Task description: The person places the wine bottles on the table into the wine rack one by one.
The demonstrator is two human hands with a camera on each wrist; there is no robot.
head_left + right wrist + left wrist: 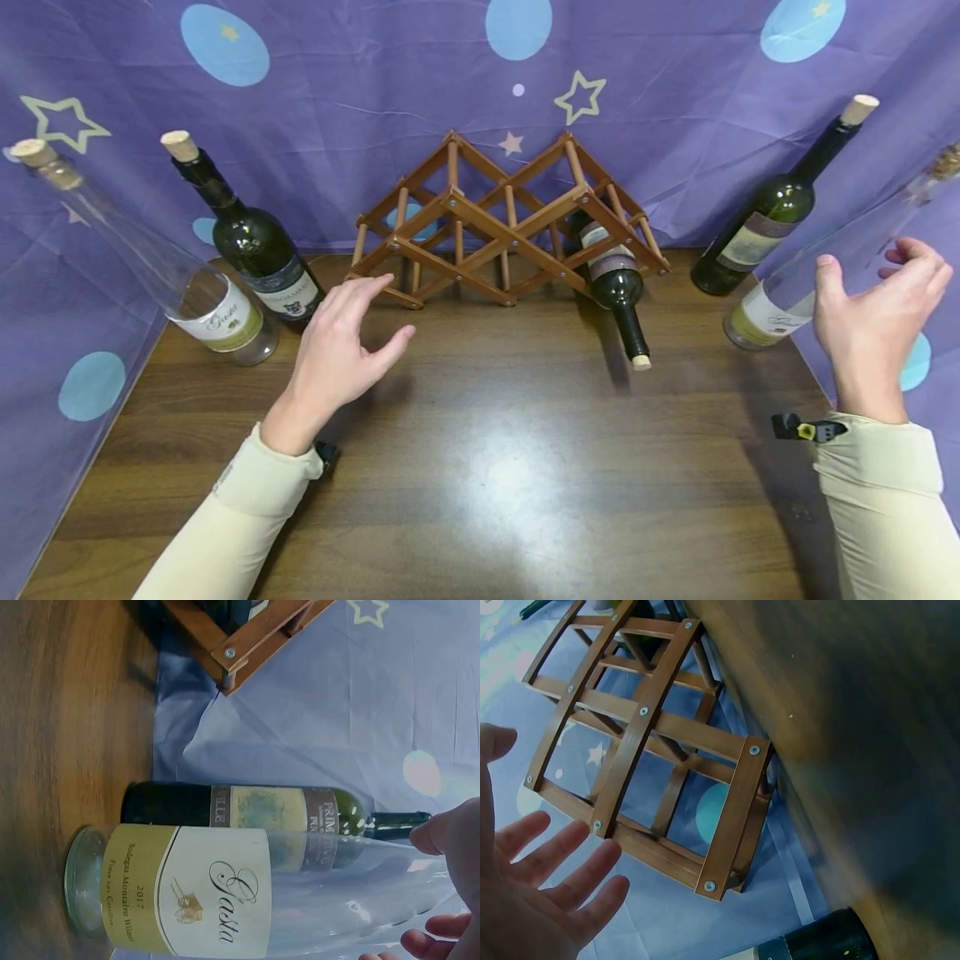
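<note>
My right hand (873, 321) is at the upper body of a clear, corked glass bottle (322, 900) with a white and yellow-green label, standing at the right. Its thumb and fingers are spread apart, with the glass showing between them. My left hand (337, 346) hovers in front of the left end of a wooden lattice wine rack (457, 271), fingers apart and holding nothing. A dark wine bottle (618, 287) lies in the rack's right part, its corked neck pointing toward me.
Right of the rack stands a dark green corked bottle (765, 221), partly behind the clear one. At the left stand another clear bottle (213, 312) and a dark bottle (262, 250), both corked. Purple patterned cloth (337, 125) hangs behind the wooden table (420, 467).
</note>
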